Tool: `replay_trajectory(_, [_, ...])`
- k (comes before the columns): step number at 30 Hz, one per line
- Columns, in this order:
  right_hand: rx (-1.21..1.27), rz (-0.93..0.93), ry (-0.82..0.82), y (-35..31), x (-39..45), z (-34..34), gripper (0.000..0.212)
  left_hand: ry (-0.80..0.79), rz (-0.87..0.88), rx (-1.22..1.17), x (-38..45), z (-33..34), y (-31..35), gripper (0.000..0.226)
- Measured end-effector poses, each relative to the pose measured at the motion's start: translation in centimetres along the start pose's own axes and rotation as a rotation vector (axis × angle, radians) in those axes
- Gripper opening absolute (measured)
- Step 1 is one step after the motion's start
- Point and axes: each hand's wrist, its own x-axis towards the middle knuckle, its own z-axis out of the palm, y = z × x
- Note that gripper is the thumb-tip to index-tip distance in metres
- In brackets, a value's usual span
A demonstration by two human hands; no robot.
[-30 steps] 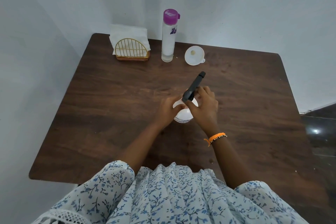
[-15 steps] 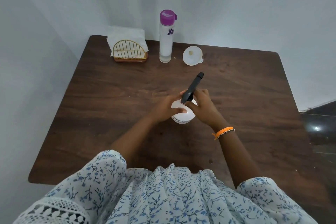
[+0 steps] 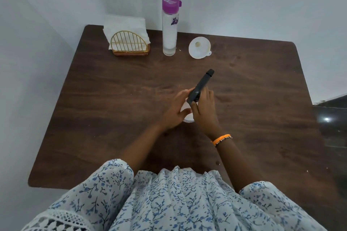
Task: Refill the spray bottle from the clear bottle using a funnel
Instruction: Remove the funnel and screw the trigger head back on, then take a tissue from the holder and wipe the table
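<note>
At the middle of the dark brown wooden table (image 3: 116, 110) stands the small white spray bottle with a black trigger head (image 3: 200, 86), its white body mostly hidden between the two hands and its black nozzle pointing toward 1 o'clock. The left hand (image 3: 174, 112) wraps round the bottle's white body from the 9 o'clock side, thumb laid across the near face and fingers curled behind. The right hand (image 3: 203, 110) grips the base of the black trigger head from the 3 o'clock side, fingers curled round the neck; an orange wristband with a thin beaded strand (image 3: 221, 139) sits on that wrist. Toward 12 o'clock from the hands, well apart, the tall clear bottle with a purple flip cap (image 3: 170, 30) stands upright near the table's far edge (cap closed, a purple mark on its side). Just beside it at 3 o'clock lies the white plastic funnel (image 3: 199, 47), wide mouth tilted toward the camera, not touching the bottle. At 9 o'clock from the clear bottle stands a gold wire napkin holder with a wooden base (image 3: 129, 45), holding white paper napkins (image 3: 124, 24). At 6 o'clock, the person's white blouse with a blue floral print (image 3: 169, 200) fills the lower view.
</note>
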Motion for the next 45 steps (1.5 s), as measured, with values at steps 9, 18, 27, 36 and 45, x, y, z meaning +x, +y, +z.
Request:
replay_trajectory(9, [0.055,0.118,0.194,-0.8,0.2,1.7,0.018,0.253,-0.024,-0.084,0.2,2.5,-0.6,0.036])
replay_trajectory(18, [0.32,0.068,-0.015,-0.8,0.7,-1.2,0.009,0.137,-0.141,-0.048,0.0,1.2,0.5,0.062])
replay_trajectory(27, [0.818,0.153,0.042,-3.7,-0.2,-3.3,0.022,-0.058,-0.268,-0.16,-4.1,-0.8,3.1,0.096])
replay_trajectory(36, [0.775,0.317,0.173,-4.3,0.2,-1.2,0.035,0.241,-0.338,0.006,-7.6,0.8,4.6,0.09])
replay_trajectory(45, [0.767,0.36,-0.161,-5.1,0.4,1.0,0.005,0.296,-0.515,-0.284,-9.9,-2.4,3.6,0.023])
